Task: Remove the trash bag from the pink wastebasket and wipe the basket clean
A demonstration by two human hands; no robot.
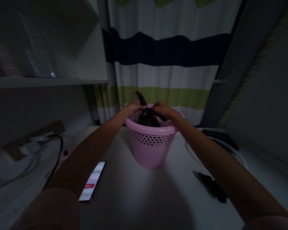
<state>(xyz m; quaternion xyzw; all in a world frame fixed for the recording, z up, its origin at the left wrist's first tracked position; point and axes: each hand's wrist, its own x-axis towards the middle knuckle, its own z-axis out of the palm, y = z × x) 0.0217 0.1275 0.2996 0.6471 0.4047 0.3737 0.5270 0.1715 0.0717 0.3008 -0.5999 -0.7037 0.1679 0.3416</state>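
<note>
The left hand (134, 108) and right hand (162, 108) both pinch a black bag (148, 120). The bag is inside a pink basket (151, 153), and one end pokes up high. The basket stands on the counter (129, 198). A lit phone (93, 181) lies there too, and a striped curtain (168, 76) hangs behind.

Dim, greyish light covers the whole scene, darkest toward ten and two o'clock. The phone (92, 182) glows brightest, between seven and eight, its screen washed out. A soft, broad shadow falls over the tabletop (121, 191) toward six. At centre, the black material (148, 119) loses most detail. Clear plastic (39, 52) at ten shows blurred glints; wide-angle stretch enlarges the forearms (211, 159) at four and eight.
</note>
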